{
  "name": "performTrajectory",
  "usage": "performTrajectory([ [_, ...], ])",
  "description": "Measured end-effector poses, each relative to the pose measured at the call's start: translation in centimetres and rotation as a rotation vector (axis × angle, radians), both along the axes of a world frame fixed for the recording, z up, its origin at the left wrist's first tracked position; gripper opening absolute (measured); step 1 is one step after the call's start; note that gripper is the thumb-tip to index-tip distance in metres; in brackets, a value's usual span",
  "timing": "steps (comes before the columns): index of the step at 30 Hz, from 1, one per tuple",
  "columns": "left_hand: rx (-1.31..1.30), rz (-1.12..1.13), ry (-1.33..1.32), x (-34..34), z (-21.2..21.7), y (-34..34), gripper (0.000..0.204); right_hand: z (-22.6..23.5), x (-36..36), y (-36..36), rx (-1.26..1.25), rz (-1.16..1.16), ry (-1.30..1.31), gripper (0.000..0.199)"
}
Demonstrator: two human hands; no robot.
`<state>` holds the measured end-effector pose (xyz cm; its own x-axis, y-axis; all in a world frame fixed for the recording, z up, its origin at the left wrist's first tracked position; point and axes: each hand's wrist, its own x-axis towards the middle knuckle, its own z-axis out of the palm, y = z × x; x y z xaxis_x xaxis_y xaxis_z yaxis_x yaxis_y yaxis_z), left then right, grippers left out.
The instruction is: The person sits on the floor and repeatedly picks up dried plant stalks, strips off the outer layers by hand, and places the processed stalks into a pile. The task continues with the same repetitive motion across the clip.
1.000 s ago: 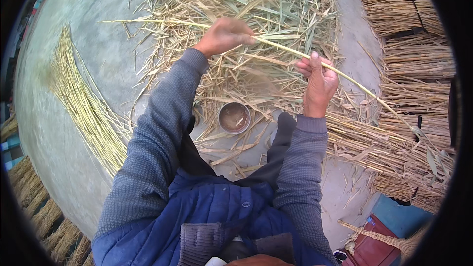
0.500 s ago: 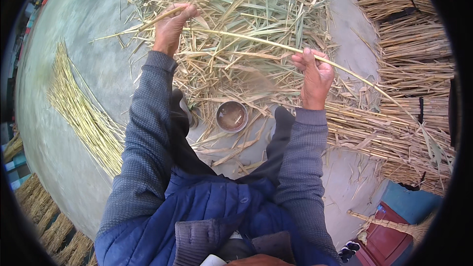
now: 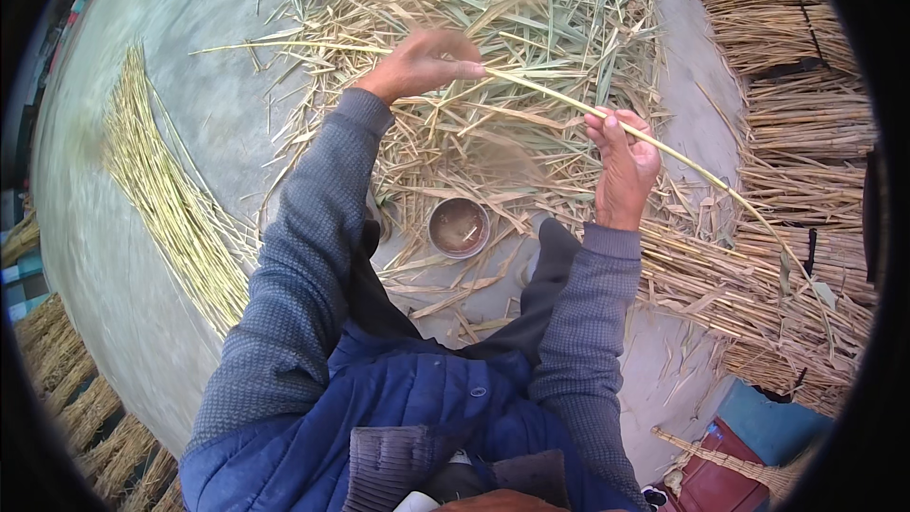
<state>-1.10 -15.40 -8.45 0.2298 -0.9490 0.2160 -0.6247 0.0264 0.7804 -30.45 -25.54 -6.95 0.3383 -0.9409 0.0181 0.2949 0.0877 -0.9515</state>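
Observation:
A long, thin yellow-green reed stalk (image 3: 550,97) stretches across in front of me, its far right part bending down over the bundles. My right hand (image 3: 626,159) grips it between thumb and fingers, palm up. Farther left along the same stalk is my left hand (image 3: 424,62), its thumb pressed to the stalk and its fingers curled and smeared by motion. Beyond the left hand a thin tip runs out to the left. Dry leaves hang at the stalk's right end. Beneath both hands lies a heap of stripped leaves (image 3: 455,147), tan and green.
A metal bowl (image 3: 459,228) with brownish contents stands between my feet. Cleaned pale stalks (image 3: 175,199) lie on the floor at left. Unstripped reeds (image 3: 720,275) and tied bundles (image 3: 806,123) are stacked at right. A dark red object (image 3: 725,469) sits at lower right.
My left hand has moved right along the stalk, closer to my right hand, and no longer has a leafy strip standing out of it. The right hand keeps its grip; the view has shifted slightly.

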Motion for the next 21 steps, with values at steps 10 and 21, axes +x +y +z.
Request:
performTrajectory([
  [10,-0.033,0.277,0.618,2.7,-0.2,0.5,0.011,-0.3,-0.2,0.3,-0.033,0.072,-0.056,0.017],
  [21,-0.298,-0.051,-0.544,-5.6,0.5,-1.4,0.016,-1.2,2.7,1.3,0.068,0.239,-0.061,0.023],
])
